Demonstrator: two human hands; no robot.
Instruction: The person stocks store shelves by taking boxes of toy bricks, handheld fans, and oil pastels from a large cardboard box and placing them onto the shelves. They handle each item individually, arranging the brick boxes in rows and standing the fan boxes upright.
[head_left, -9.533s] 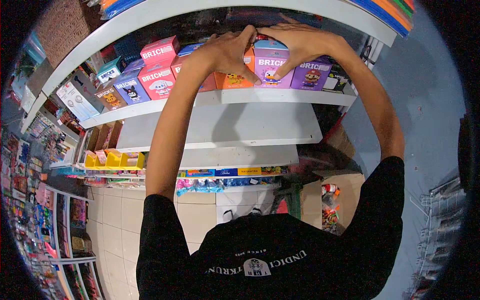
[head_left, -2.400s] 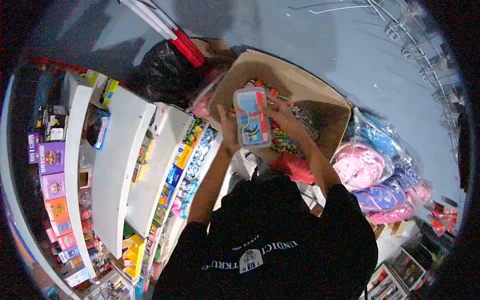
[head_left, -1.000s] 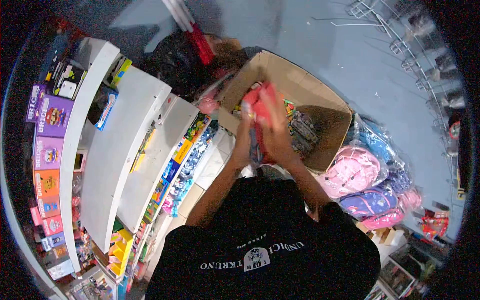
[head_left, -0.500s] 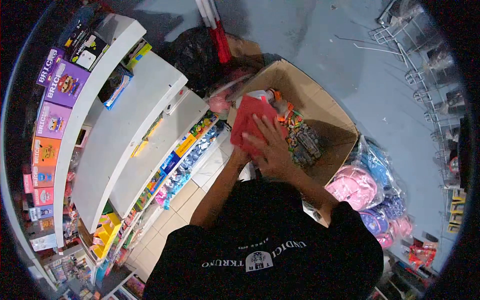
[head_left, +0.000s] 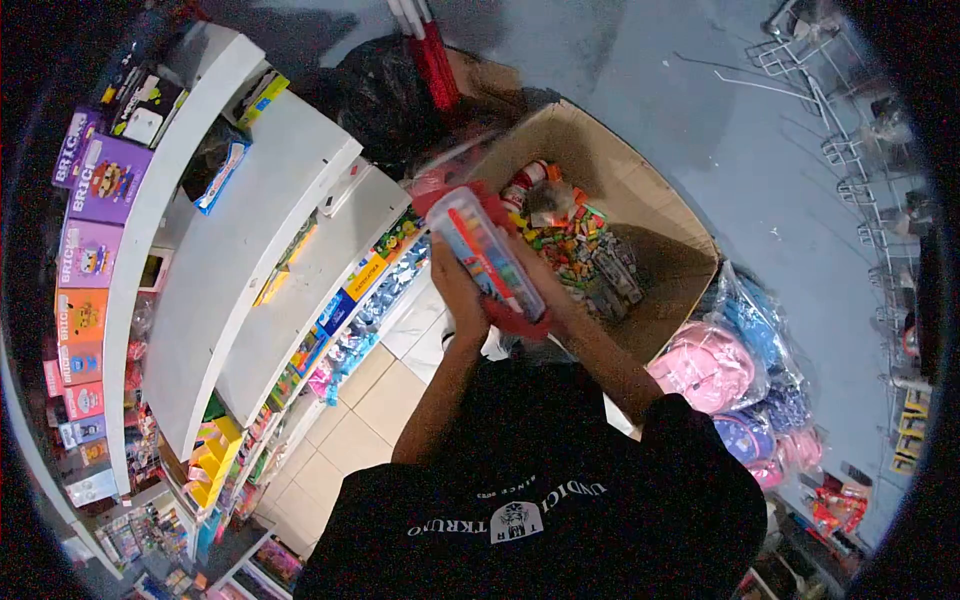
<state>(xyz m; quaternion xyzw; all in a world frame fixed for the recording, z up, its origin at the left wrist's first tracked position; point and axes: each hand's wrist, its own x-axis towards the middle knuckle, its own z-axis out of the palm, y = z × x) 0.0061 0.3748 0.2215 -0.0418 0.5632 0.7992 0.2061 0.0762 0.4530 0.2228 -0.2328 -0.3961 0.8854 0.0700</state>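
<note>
A clear plastic case (head_left: 487,262) with red and blue items showing inside is held tilted above the near-left edge of a cardboard box (head_left: 650,185). Red cloth (head_left: 515,318) lies under and around the case. My left hand (head_left: 457,290) grips the case and cloth along the left side. On the right side my right hand (head_left: 533,268) is closed on the same bundle, its fingers partly hidden behind it. Inside the box are many small colourful pieces (head_left: 565,240) and a red and white round container (head_left: 525,183).
White shelves (head_left: 270,190) with boxed toys (head_left: 108,180) curve along the left. Pink bags in plastic (head_left: 703,365) lie right of the box. A wire rack (head_left: 850,190) stands at the far right, and a black bag (head_left: 375,105) behind the box.
The case now faces up on the red cloth, where before only the cloth showed under my spread right hand. My right hand has moved to the bundle's right side. The view has shifted slightly.
</note>
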